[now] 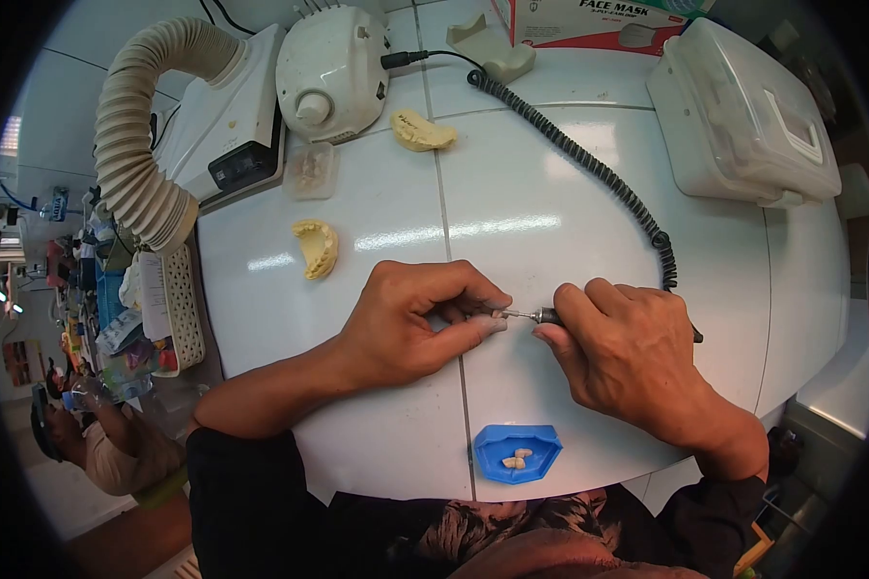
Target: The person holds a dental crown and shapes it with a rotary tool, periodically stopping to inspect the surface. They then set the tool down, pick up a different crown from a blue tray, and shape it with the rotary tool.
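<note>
My right hand [628,347] is wrapped round a dark rotary handpiece [548,316], which points left. From its tip a thin metal bur [521,314] reaches to the fingertips of my left hand [420,318]. That hand is closed in a pinch on a small tooth-coloured piece [498,314], mostly hidden by thumb and fingers. Below my hands, near the table's front edge, a blue angular tray [485,467] holds a few small tooth-like pieces [515,462]. A yellowish plaster dental model [316,249] lies beyond my left wrist.
Another plaster model [422,130] lies farther back, near a small clear box [311,172] and a white control unit [333,72]. A coiled cable [589,145] crosses the table. A ribbed hose [130,106] arches at left; a white case [743,116] stands right. A person [126,449] sits far left.
</note>
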Tool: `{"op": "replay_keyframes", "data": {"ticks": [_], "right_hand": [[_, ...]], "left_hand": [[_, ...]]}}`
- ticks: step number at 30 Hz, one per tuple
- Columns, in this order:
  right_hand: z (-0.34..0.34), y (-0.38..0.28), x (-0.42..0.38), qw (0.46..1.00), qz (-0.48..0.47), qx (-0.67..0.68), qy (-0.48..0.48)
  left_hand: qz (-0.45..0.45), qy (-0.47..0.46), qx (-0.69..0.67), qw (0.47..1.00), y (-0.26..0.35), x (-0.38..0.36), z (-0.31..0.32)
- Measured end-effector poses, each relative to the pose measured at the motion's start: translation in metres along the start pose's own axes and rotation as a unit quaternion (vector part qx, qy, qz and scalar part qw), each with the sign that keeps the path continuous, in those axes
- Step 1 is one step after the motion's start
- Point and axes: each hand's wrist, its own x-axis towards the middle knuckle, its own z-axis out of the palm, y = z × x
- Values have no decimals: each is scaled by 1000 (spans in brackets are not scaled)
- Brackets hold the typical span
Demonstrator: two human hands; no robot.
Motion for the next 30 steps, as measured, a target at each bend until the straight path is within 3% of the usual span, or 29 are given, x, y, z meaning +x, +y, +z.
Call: {"op": "replay_keyframes", "data": {"ticks": [30], "right_hand": [[0,1,1,1000,3,-5,2]], "left_hand": [[-10,5,-25,1000,-1,0,1]]}}
